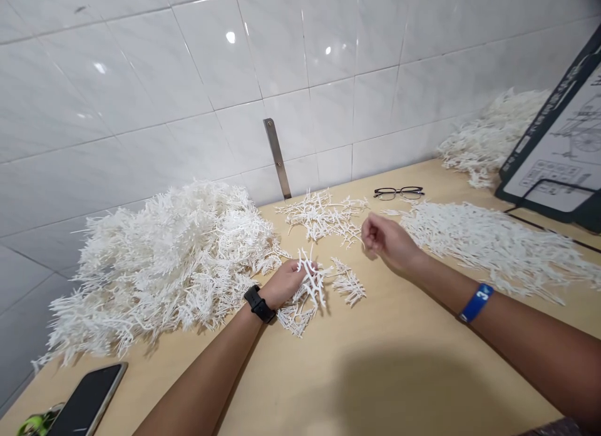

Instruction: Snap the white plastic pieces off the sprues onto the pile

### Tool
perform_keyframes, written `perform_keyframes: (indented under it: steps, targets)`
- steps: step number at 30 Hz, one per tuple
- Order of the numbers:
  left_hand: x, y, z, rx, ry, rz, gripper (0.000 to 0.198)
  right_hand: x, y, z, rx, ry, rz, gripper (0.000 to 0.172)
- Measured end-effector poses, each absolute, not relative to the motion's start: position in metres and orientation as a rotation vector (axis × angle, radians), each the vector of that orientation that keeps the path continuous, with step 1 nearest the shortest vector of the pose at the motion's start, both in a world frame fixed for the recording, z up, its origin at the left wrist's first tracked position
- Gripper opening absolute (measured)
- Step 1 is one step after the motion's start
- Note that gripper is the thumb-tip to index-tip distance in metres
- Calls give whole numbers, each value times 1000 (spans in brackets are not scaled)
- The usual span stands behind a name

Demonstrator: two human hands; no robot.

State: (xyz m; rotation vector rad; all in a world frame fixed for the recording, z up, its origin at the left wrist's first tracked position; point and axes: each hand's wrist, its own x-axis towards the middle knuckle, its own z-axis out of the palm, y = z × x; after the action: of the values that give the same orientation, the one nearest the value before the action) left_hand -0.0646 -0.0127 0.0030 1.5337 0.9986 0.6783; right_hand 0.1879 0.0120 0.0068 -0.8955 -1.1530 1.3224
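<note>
My left hand (283, 284), with a black watch on the wrist, is closed around a white branched plastic piece (311, 278) that sticks up past the fingertips. Beneath and beside that hand lie more loose white branched pieces (298, 318), with another small cluster (348, 282) just to the right. My right hand (393, 242), a blue band on its wrist, has its fingers curled together above the table. Whatever sits in those fingers, if anything, is hidden. Directly left of it spreads a thin heap of branched pieces (323, 215).
A big tangled white pile (173, 267) fills the left side. Small white separate pieces (483, 242) spread at right, near eyeglasses (399, 192) and a dark-framed printed board (558, 141). Another white heap (493, 132) stands behind. A phone (89, 398) lies front left. The tiled wall (328, 123) bounds the table.
</note>
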Motion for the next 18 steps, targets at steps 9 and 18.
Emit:
perform_keyframes:
  steps: [9, 18]
  targets:
    - [-61, -18, 6, 1731, 917, 553, 34, 146, -31, 8, -881, -2453, 917, 30]
    - [-67, -15, 8, 1735, 823, 439, 31, 156, -24, 2, -821, -2213, 1411, 36]
